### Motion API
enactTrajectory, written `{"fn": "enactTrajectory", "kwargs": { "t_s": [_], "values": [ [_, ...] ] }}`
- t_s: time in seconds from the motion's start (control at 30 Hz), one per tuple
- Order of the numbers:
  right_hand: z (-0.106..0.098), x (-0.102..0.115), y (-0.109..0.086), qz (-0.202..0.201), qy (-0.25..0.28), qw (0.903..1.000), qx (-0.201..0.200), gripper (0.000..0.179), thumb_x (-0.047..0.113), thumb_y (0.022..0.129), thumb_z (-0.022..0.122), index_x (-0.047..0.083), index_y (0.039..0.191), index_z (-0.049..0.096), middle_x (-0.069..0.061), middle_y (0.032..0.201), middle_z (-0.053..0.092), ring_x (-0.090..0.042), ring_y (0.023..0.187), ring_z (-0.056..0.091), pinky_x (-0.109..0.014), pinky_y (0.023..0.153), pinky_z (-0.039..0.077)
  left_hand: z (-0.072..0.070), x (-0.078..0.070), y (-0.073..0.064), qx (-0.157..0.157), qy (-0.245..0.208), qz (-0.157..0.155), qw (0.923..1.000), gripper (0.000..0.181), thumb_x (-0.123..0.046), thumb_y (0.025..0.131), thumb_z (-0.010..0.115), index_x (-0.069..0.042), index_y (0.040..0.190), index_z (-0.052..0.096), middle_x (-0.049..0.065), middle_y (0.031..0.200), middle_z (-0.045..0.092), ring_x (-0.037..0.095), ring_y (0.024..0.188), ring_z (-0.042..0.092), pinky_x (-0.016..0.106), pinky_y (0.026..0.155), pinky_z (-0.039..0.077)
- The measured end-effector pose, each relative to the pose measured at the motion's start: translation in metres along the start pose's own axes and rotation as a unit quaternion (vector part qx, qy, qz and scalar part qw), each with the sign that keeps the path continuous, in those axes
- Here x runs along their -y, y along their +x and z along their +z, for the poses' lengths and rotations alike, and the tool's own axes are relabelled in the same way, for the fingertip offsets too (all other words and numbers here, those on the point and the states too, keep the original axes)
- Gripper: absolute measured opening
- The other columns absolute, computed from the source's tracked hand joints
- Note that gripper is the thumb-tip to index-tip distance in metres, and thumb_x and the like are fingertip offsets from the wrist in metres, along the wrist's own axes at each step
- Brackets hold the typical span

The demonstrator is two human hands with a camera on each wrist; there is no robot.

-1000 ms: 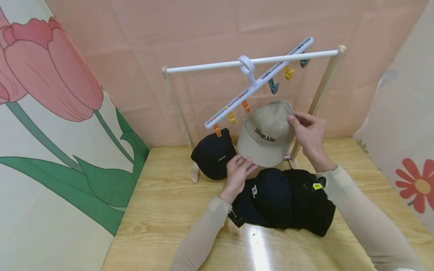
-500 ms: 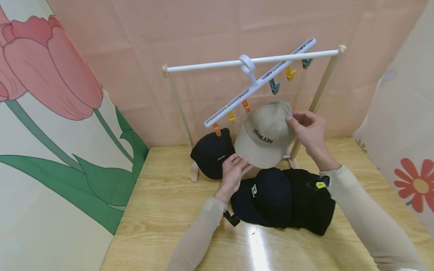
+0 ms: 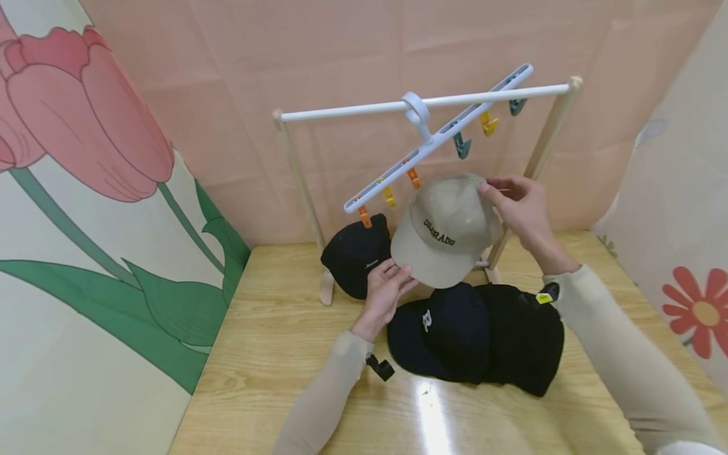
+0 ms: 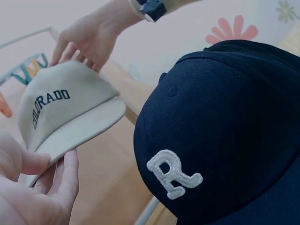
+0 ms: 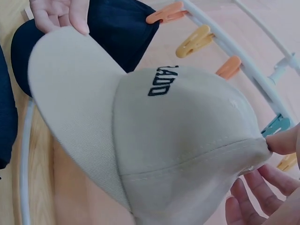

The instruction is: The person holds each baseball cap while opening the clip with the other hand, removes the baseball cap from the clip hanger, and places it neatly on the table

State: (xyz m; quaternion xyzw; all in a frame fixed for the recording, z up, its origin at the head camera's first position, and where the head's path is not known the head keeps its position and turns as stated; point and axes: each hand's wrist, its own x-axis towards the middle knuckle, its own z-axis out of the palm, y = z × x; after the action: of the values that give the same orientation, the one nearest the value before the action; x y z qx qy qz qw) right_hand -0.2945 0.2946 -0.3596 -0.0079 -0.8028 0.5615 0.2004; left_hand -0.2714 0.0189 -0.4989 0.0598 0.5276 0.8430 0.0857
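Observation:
A beige baseball cap (image 3: pixel 449 230) lettered COLORADO is held up between both hands, below a white clip hanger (image 3: pixel 432 142). My left hand (image 3: pixel 383 294) pinches the edge of its brim, thumb above and fingers beneath, as the left wrist view shows. With thumb and fingers, my right hand (image 3: pixel 520 212) grips the back of the crown (image 5: pixel 255 150). A black cap (image 3: pixel 355 256) hangs from the orange clip (image 3: pixel 364 217) at the hanger's near left end. The other clips, yellow (image 5: pixel 194 41), orange and dark green, hold nothing.
The hanger hooks over the white bar (image 3: pixel 341 112) of a wooden-legged rack. On the table (image 3: pixel 273 379), in front of the rack, lie a navy cap (image 3: pixel 455 328) with a white R and further black headwear (image 3: pixel 526 341). A pink cloth backs the scene.
The beige cap has tilted and shifted slightly down and left, its brim swinging left with my left hand. My right hand still grips its back.

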Motion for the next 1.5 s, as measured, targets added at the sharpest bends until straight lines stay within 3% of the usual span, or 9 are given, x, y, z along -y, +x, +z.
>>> {"fn": "enactTrajectory", "kwargs": {
  "t_s": [0.4,0.63,0.93,1.03,1.17,1.33,1.5],
  "values": [
    [-0.008,0.013,0.005,-0.003,-0.036,0.9979,0.053,0.053,0.046,0.101,0.073,0.005,0.134,0.073,0.029,0.098,0.069,-0.003,0.098,0.062,-0.014,0.076,0.051,-0.004,-0.008,-0.004,0.020,0.018,-0.013,0.9995,0.031,0.000,0.104,0.065,0.005,0.135,0.064,0.019,0.124,0.075,0.018,0.097,0.076,0.036,0.091,0.065],
    [-0.014,0.017,0.005,0.019,-0.034,0.9965,0.073,0.043,0.044,0.098,0.078,0.010,0.124,0.079,0.030,0.088,0.072,0.000,0.087,0.065,-0.017,0.071,0.055,-0.009,-0.013,-0.003,0.022,0.024,-0.020,0.9993,0.034,0.002,0.104,0.065,0.006,0.138,0.062,0.019,0.123,0.075,0.015,0.095,0.076,0.034,0.091,0.065],
    [-0.022,0.020,0.006,0.040,-0.022,0.9953,0.085,0.027,0.042,0.096,0.081,0.022,0.113,0.085,0.029,0.089,0.074,-0.002,0.097,0.063,-0.019,0.076,0.053,-0.010,-0.021,-0.004,0.027,-0.002,-0.035,0.9990,0.036,-0.005,0.108,0.061,0.005,0.143,0.057,0.002,0.107,0.075,0.011,0.094,0.076,0.030,0.088,0.064],
    [-0.023,0.021,0.007,0.043,-0.019,0.9951,0.087,0.021,0.040,0.095,0.082,0.025,0.110,0.086,0.028,0.087,0.074,-0.001,0.093,0.064,-0.019,0.075,0.054,-0.011,-0.024,-0.005,0.036,-0.017,-0.040,0.9984,0.037,-0.005,0.109,0.058,0.005,0.144,0.054,0.000,0.106,0.074,0.010,0.091,0.076,0.029,0.085,0.063],
    [-0.024,0.023,0.006,0.045,-0.015,0.9947,0.091,0.019,0.039,0.095,0.083,0.026,0.108,0.086,0.027,0.087,0.075,-0.002,0.086,0.063,-0.020,0.069,0.056,-0.013,-0.031,-0.006,0.042,-0.032,-0.037,0.9979,0.039,-0.001,0.107,0.058,0.005,0.146,0.053,0.001,0.110,0.073,0.010,0.088,0.076,0.028,0.081,0.064],
    [-0.027,0.027,0.002,0.052,-0.025,0.9936,0.097,0.022,0.043,0.095,0.082,0.027,0.110,0.085,0.027,0.092,0.073,-0.005,0.089,0.060,-0.020,0.069,0.055,-0.017,-0.037,-0.006,0.048,-0.031,-0.026,0.9981,0.043,0.002,0.105,0.059,0.008,0.147,0.053,0.006,0.119,0.073,0.012,0.089,0.076,0.027,0.081,0.064],
    [-0.030,0.027,-0.002,0.056,-0.009,0.9926,0.107,0.016,0.041,0.096,0.081,0.030,0.107,0.085,0.025,0.093,0.074,-0.002,0.088,0.064,-0.018,0.071,0.058,-0.019,-0.038,-0.006,0.035,-0.026,-0.024,0.9988,0.046,0.001,0.106,0.060,0.010,0.150,0.050,0.006,0.117,0.074,0.011,0.091,0.077,0.026,0.082,0.064]
  ]
}}
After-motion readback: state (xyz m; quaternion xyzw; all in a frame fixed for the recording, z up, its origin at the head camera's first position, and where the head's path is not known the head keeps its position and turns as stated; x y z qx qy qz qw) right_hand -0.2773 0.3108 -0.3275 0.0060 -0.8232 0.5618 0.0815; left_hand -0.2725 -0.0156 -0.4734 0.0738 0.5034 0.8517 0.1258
